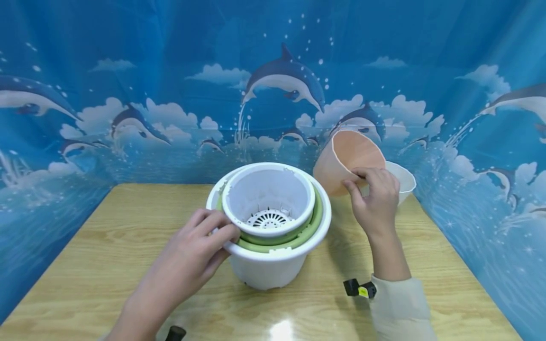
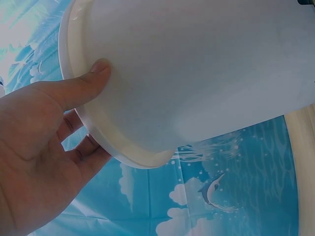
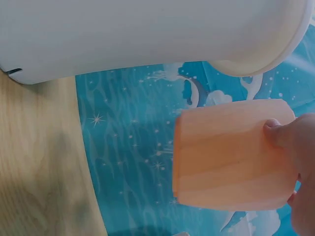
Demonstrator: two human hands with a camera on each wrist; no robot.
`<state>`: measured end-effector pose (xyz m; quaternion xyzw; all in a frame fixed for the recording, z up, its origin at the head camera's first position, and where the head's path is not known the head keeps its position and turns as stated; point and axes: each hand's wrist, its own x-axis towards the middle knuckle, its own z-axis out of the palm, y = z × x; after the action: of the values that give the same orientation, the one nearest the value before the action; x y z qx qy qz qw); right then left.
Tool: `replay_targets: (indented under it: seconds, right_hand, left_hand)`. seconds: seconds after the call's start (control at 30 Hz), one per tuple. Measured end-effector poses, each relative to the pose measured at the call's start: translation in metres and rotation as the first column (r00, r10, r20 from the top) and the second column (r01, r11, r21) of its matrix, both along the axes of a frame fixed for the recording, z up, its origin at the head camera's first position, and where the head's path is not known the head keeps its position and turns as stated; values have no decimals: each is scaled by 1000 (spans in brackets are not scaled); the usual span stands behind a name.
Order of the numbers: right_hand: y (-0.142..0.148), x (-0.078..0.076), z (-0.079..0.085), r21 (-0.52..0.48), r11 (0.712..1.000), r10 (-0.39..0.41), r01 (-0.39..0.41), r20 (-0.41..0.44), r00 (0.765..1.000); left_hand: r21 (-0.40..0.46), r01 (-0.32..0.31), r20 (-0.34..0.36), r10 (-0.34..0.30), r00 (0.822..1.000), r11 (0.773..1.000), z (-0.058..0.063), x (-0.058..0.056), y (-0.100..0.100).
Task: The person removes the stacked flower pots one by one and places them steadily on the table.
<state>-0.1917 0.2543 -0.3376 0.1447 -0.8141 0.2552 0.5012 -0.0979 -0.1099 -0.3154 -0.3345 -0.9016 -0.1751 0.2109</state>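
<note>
A large white flowerpot (image 1: 266,272) stands upright on the table, with a green pot (image 1: 317,215) and a smaller white pot (image 1: 264,182) nested inside. Slots pierce the inner pot's bottom. My left hand (image 1: 192,251) grips the large pot's near-left rim, its thumb (image 2: 91,83) against the outer wall and its fingers over the edge. To the right, my right hand (image 1: 377,201) pinches the rim of a peach-coloured pot (image 1: 327,171). That pot tilts, its mouth toward me, and its base shows apart from the tabletop in the right wrist view.
Behind my right hand stands another white pot (image 1: 403,182), partly hidden by the hand. The wooden table (image 1: 141,222) backs onto a blue curtain (image 1: 179,42) printed with dolphins, which also lines both sides. A small black device (image 1: 358,288) sits at my right cuff.
</note>
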Motion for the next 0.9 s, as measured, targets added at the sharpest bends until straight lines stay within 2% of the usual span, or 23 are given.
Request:
replay_targets:
  seconds: [0.3,0.6,0.9]
  right_hand:
    - [2,-5,-8,9,1000,-12,12,101,995]
    - [5,-10,-16,36,999,-29,23,196,980]
    - [7,-13,-23,142,990,-59,14,315,947]
  left_hand:
    - [1,7,-4,-7,1000,1000,1,-1,1]
    - [2,6,-7,-6,1000,1000,1,0,1]
    - [6,4,-10,-4,1000,1000,1,0,0]
